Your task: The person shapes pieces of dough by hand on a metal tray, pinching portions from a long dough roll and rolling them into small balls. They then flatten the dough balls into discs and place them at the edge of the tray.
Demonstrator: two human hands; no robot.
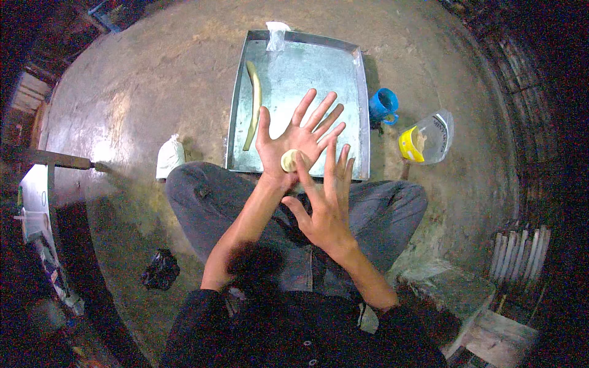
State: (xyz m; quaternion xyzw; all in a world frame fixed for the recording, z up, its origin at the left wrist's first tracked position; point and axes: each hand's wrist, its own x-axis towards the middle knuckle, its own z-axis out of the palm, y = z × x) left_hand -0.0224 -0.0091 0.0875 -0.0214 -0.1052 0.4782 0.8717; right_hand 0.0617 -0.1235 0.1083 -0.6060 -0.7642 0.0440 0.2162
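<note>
My left hand is palm up above the near part of a metal tray, its fingers spread wide. On the heel of its palm rests a small, round, pale piece that looks like dough. The right hand reaches in from the right with its fingers stretched out. Its index fingertip touches the right edge of the pale piece. Along the tray's left side lies a long, slightly curved yellowish-green strip, whose material I cannot tell.
A clear plastic bag hangs over the tray's far rim. Right of the tray are a blue cup and a clear tub with a yellow band. A white bag stands left; a black plastic bag lies nearer.
</note>
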